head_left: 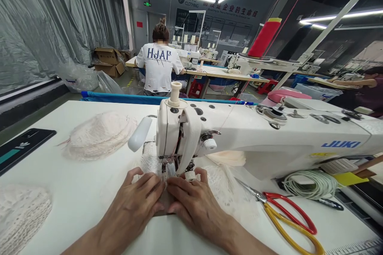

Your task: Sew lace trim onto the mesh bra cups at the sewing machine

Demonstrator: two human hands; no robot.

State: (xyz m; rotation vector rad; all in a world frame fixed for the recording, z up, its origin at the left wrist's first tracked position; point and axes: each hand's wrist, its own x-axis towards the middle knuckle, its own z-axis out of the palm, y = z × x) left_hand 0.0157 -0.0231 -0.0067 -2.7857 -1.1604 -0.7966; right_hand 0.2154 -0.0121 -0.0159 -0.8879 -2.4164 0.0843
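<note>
A white sewing machine stands across the table in front of me. My left hand and my right hand meet just before its presser foot, fingertips pressed down close together. Between and beneath the fingers lies pale lace fabric, mostly covered by the hands and machine head. More lace spreads out to the right of my right hand. Scissors with one red and one yellow handle lie on the table further right.
Stacked lace pieces and another pile lie on the left of the white table, near a dark phone-like slab. Coiled pale cord sits under the machine arm. A co-worker sits ahead, back turned.
</note>
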